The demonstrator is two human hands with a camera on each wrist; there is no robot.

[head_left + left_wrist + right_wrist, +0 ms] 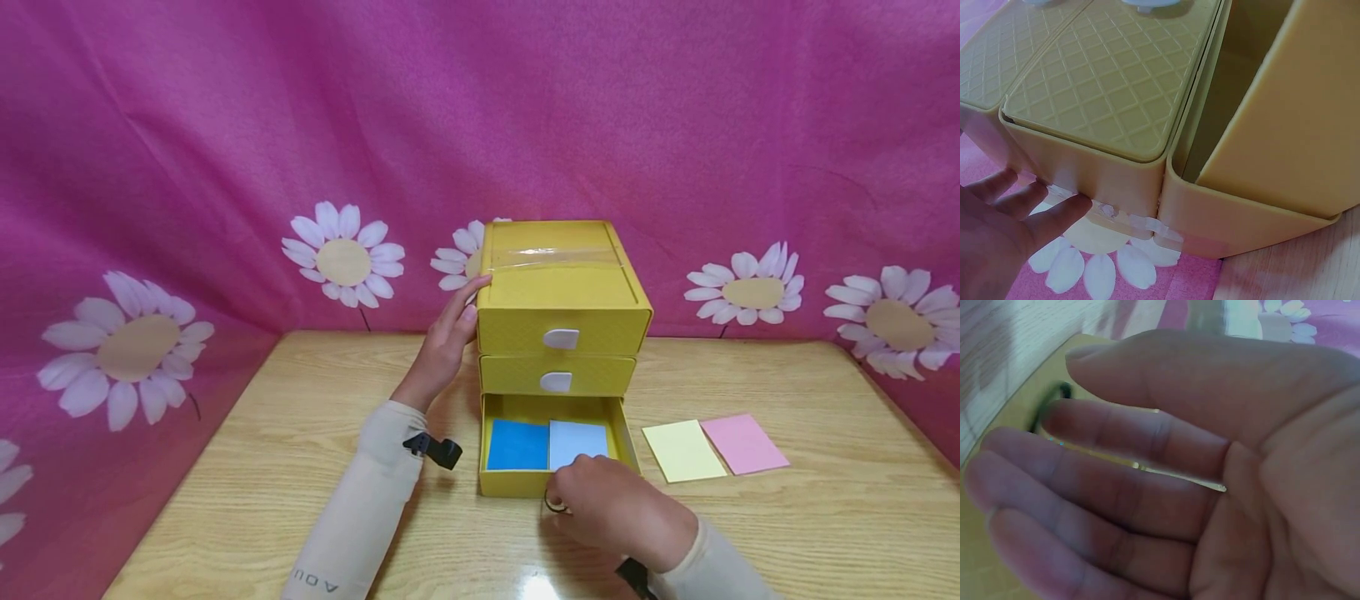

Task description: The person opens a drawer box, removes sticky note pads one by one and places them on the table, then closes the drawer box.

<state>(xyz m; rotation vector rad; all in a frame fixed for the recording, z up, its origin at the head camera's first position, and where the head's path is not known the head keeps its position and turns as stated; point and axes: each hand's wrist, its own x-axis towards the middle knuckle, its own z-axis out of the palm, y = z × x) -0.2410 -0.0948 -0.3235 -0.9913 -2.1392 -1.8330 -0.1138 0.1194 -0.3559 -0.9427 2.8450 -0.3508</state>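
On the wooden worktop point(247, 467), at the middle of its back edge, stands a yellow drawer box point(555, 287), whose bottom drawer point(517, 484) is pulled out toward the front edge. The left hand point(444, 346) touches the box's left side with extended fingers, and the right hand point(618, 508) is at the drawer's front. A blue paper point(517, 445) and a pale blue paper point(577, 442) lie in the drawer, a yellow paper point(684, 451) and a pink paper point(745, 445) toward the worktop's right edge, and I cannot tell whether the right fingers hold the small dark loop point(551, 507) beside them.
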